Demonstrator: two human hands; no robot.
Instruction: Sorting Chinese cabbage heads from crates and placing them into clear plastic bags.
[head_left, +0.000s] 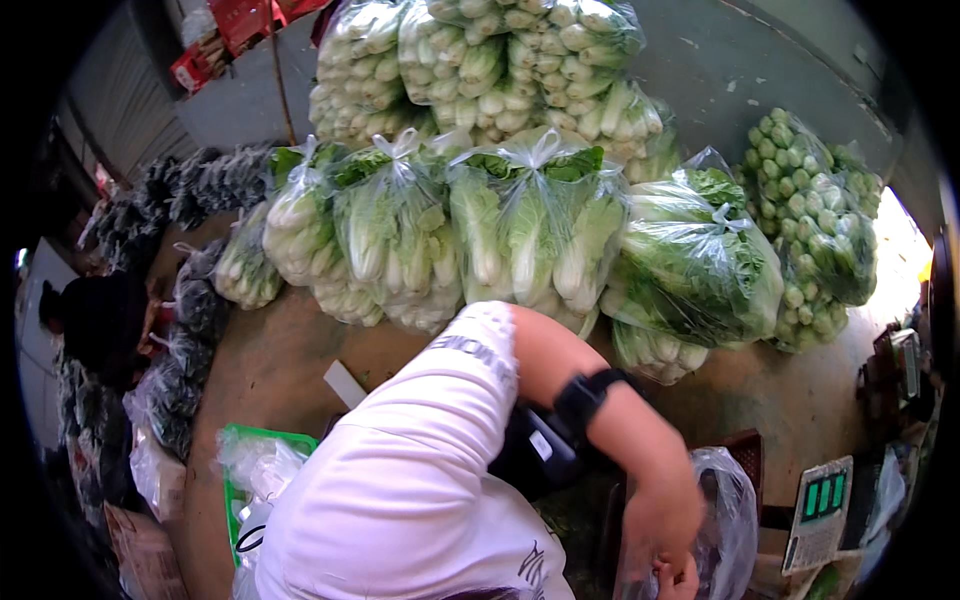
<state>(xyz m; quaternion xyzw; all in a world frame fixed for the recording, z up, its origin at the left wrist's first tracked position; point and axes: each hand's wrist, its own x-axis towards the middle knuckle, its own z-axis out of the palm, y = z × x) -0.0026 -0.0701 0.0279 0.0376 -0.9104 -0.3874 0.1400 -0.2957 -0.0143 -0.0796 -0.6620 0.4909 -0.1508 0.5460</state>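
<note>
My left arm, in a white sleeve with a black wristband (589, 401), bends across the front and down to the right. My left hand (660, 510) is motion-blurred over a clear plastic bag (731, 517) that lies in a brown crate (750, 454). Just below it, fingers that look like those of my right hand (679, 579) show at the bottom edge, beside the bag's film; the rest is out of view. Blur and overlap hide what the fingertips pinch. Under the arm sits a black object (551, 454) with a white label.
Tied clear bags of leafy cabbages (536, 232) line the front, with more bags (480, 67) stacked behind. Bagged round green vegetables (810, 202) stand right, above a scale (821, 510). A green crate (231, 495) holds plastic bags. At left, a person (101, 326) is among dark-filled bags (199, 292).
</note>
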